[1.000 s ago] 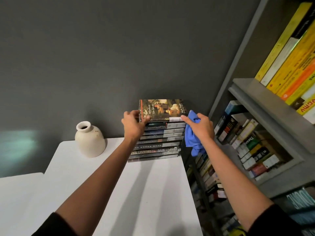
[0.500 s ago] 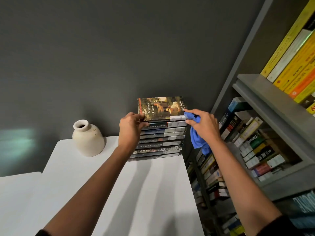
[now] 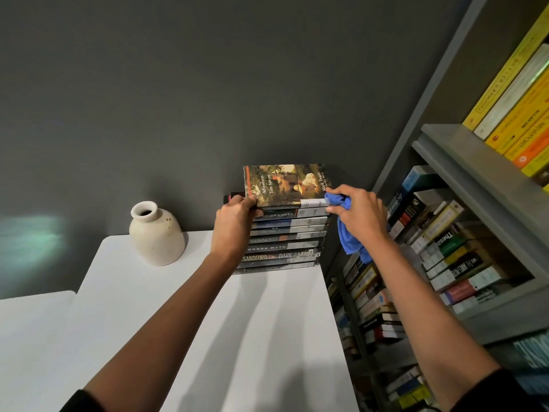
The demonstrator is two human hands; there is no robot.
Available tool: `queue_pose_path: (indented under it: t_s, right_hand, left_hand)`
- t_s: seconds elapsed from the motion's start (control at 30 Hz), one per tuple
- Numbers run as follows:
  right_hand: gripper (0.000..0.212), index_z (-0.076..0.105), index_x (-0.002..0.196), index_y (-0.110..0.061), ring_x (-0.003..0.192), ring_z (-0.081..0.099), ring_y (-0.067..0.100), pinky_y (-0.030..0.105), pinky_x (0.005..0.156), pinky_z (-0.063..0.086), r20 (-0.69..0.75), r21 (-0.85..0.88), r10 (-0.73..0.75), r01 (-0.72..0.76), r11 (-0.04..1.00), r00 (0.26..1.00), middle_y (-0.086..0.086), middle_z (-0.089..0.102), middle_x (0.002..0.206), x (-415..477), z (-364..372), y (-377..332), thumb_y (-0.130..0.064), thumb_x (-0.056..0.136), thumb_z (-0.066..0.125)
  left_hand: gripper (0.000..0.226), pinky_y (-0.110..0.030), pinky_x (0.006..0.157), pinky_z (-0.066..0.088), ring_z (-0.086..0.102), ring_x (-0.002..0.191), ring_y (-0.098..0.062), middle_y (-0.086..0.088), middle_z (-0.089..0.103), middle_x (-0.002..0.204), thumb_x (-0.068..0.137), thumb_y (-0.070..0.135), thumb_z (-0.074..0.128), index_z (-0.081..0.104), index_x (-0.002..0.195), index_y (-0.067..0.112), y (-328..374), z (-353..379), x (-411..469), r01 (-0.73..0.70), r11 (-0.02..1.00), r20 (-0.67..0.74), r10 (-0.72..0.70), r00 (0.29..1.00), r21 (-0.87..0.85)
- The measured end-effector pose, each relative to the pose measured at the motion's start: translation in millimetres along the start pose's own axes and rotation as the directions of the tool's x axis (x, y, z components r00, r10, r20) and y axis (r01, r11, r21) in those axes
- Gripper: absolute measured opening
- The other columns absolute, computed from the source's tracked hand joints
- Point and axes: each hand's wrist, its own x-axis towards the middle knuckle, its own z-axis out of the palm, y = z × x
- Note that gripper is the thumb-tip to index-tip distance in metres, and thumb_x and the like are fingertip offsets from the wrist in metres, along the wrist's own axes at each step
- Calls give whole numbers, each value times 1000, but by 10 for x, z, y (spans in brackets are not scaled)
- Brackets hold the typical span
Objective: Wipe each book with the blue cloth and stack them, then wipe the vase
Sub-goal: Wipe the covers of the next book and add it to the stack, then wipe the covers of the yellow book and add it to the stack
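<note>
With the left hand point(image 3: 234, 224) pinching the left end of the brown picture-cover paperback point(image 3: 285, 185) atop the dark book stack point(image 3: 282, 242), far right on the white table point(image 3: 282, 337), the right hand point(image 3: 361, 217), bunched round the soft blue cloth point(image 3: 350, 246) at its right end, should wipe leftward lightly.

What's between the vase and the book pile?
Only the left hand, gripping the top book, above bare white table; head view.

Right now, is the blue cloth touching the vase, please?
No, the right hand holds the blue cloth at the top book, far from the vase.
</note>
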Motion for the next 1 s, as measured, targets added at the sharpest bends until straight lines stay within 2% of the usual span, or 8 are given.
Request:
queue_pose_path:
  t_s: [0.13,0.3,0.37,0.47,0.6,0.73,0.83,1.0]
  right_hand:
    - [30,64,114,-27,97,62,31,28,71,40,18,3,21,-21,1000,1000,4,69,103,-18,-15,-46,-32,85,71]
    - [33,62,117,-31,101,61,31,31,73,45,37,51,52,-54,997,998,3,68,109,-57,-21,-82,-31,84,71]
    - [42,60,122,-35,104,60,30,38,81,50,-22,75,71,-69,995,997,3,65,115,-108,-47,-132,-28,83,72]
    - [46,57,127,-28,102,57,24,31,77,45,-170,73,68,-56,996,983,6,54,119,-303,-95,-298,-22,84,71]
    - [31,64,111,-24,93,59,26,29,70,42,-207,126,5,22,992,978,5,51,113,-703,-45,-640,-18,82,71]
    - [21,66,100,-22,89,57,23,31,70,45,-75,231,-80,95,968,994,4,55,104,-1181,216,-992,-22,81,72]
    - [17,63,95,-21,85,54,19,32,67,45,49,257,-135,118,959,990,1,54,99,-1612,466,-1232,-25,81,72]
    - [14,59,85,-26,79,57,14,31,67,46,288,391,-159,36,920,944,-8,57,91,-2397,851,-1643,-31,82,71]
  left_hand:
    - [20,-47,74,54,63,80,-38,-19,65,95,92,4,62,69,110,-1,50,-25,0,8,999,35,-9,999,50]
    - [26,-44,80,54,61,93,-37,-18,61,107,96,6,57,64,121,6,118,-112,0,56,992,132,-72,989,117]
    - [38,-47,85,54,59,101,-37,-17,58,118,95,9,58,54,133,11,135,-192,-34,62,989,177,-85,981,135]
    - [53,-47,92,48,55,114,-34,-13,51,133,95,21,61,42,145,20,87,-411,-218,53,981,188,-89,978,188]
    - [35,-44,83,50,59,103,-35,-16,59,119,95,19,60,58,129,10,-69,-755,-655,76,988,87,-89,992,138]
    - [25,-39,80,51,60,100,-32,-14,63,115,95,17,61,64,118,9,-273,-1090,-1276,195,973,39,-202,979,126]
    - [21,-44,82,54,64,100,-31,-14,66,112,93,15,63,67,113,9,-536,-1299,-1791,290,952,43,-295,954,101]
    - [18,-31,81,51,66,93,-30,-15,70,101,90,9,66,70,107,5,-1017,-1722,-2541,446,891,50,-451,891,85]
